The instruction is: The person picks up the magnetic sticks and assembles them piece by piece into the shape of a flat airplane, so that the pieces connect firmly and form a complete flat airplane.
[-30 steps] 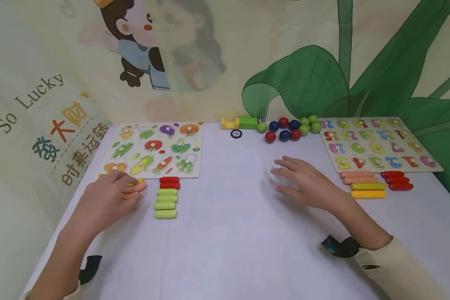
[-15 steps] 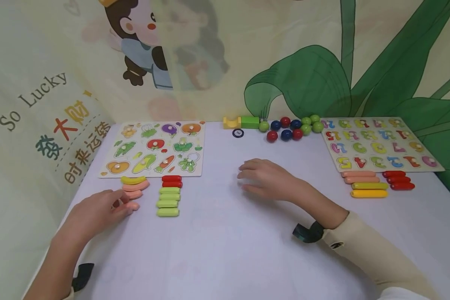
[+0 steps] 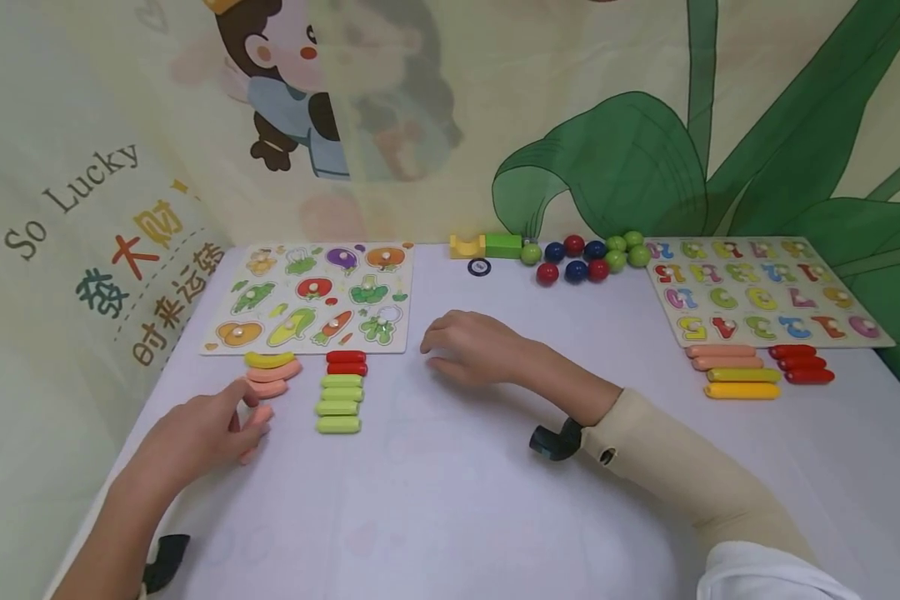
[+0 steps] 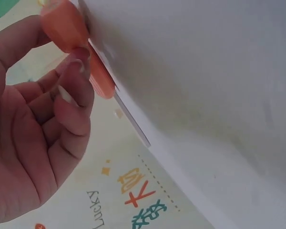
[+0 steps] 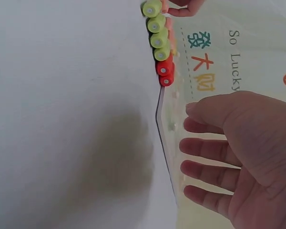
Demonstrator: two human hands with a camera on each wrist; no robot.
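Note:
My left hand [image 3: 195, 437] pinches a pink rounded stick [image 3: 259, 417] between thumb and fingers at the table's left. In the left wrist view that stick [image 4: 64, 26] is tilted, close to another pink stick [image 4: 101, 78]. Beyond the hand lie two pink sticks [image 3: 273, 372] and a yellow curved one [image 3: 269, 359]. My right hand [image 3: 480, 346] hovers palm down over the middle, fingers loosely bent and holding nothing. Left of it is a column of several light green sticks [image 3: 338, 408] and two red sticks [image 3: 347, 362]; their round ends show in the right wrist view.
A vegetable puzzle board [image 3: 307, 298] lies at the back left. A number puzzle board [image 3: 765, 292] lies back right, with pink, yellow and red sticks [image 3: 802, 364] before it. Several coloured balls [image 3: 576, 271], yellow-green blocks [image 3: 487, 246] and a small black ring [image 3: 479, 267] stand along the back.
My right hand has moved left across the table toward the green and red column. My left hand has drawn slightly back from the yellow stick, and the pink stick in it has turned.

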